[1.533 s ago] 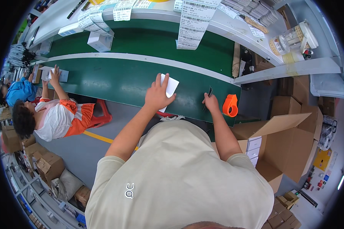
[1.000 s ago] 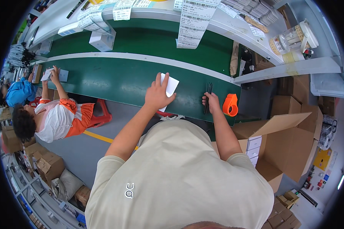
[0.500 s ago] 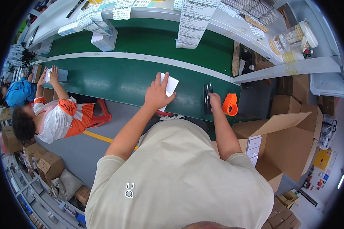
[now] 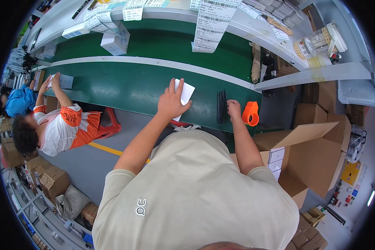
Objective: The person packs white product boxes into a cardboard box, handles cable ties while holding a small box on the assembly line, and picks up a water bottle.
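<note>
Boxes are sitting all around the person. Beside the right arm, a big brown cardboard box (image 4: pixel 316 166) is standing with its flaps open — small white boxes (image 4: pixel 276 160) are stacked inside at its near edge. More brown boxes (image 4: pixel 50 181) are lying on the floor to the left, and a few white boxes (image 4: pixel 114 41) are resting on the green belt (image 4: pixel 125 89) and on the shelf above it.

The left hand (image 4: pixel 170 102) is lying flat on a white paper packet (image 4: pixel 183 96) on the near edge of the belt, fingers spread out and pressing it down. The right hand (image 4: pixel 233 109) is curled into a loose fist right beside a bundle of thin black sticks (image 4: pixel 222 106) on the belt; I cannot tell if it is gripping them. An orange tape holder (image 4: pixel 250 113) is sitting just to the right of that hand. The two hands are well apart.

A moment ago the right hand was farther from the black sticks — now it is touching their side. The left hand is staying on the white packet as before. To the far left, another person in a white and orange shirt (image 4: pixel 66 127) is reaching both hands to a flat box (image 4: pixel 64 81) on the belt.
</note>
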Demonstrator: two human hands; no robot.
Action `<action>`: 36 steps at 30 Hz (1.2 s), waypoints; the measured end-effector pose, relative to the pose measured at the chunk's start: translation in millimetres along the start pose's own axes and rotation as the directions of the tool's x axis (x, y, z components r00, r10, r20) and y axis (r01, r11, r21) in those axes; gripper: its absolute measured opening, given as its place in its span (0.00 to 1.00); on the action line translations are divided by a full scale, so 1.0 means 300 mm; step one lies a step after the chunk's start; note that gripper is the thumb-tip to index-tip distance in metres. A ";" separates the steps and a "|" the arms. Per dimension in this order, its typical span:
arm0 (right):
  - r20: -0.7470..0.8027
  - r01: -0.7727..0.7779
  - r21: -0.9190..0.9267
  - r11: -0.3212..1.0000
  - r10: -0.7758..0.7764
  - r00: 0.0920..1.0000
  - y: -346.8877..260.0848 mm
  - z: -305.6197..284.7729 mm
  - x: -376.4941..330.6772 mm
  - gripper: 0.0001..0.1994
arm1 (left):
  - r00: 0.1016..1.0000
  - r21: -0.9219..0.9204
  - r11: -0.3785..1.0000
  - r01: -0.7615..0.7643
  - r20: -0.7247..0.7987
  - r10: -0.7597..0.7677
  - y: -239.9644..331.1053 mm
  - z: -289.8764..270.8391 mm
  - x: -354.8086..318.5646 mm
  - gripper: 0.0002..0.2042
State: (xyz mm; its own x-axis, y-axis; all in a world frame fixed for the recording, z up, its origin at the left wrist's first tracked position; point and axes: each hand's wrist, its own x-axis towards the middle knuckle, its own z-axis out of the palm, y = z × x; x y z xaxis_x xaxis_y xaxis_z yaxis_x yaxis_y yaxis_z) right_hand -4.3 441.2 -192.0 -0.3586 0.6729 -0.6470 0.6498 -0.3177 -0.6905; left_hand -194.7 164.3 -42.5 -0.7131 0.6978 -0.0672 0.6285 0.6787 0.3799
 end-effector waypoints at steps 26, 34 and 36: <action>0.016 0.210 0.008 0.978 -0.210 0.977 0.124 0.050 -0.521 0.11 | 0.806 0.126 0.813 0.569 -0.278 -0.522 -1.281 -0.344 0.749 0.56; 0.075 0.180 -0.187 0.966 -0.169 0.983 0.246 0.147 -0.676 0.10 | 0.838 -0.089 0.910 0.404 -0.363 -0.408 -1.301 -0.219 0.726 0.58; 0.180 0.194 -0.178 0.965 -0.162 0.970 0.230 0.156 -0.669 0.10 | 0.791 -0.096 0.922 0.374 -0.486 -0.371 -1.365 -0.196 0.654 0.57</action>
State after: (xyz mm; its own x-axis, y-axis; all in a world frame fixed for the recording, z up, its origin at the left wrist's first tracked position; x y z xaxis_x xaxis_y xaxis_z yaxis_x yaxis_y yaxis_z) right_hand 81.2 252.9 -125.0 -0.5733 0.5844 -0.5743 0.6768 -0.0573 -0.7340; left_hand -610.1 9.8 -157.1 -0.9485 0.1889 0.2542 0.2832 0.8652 0.4137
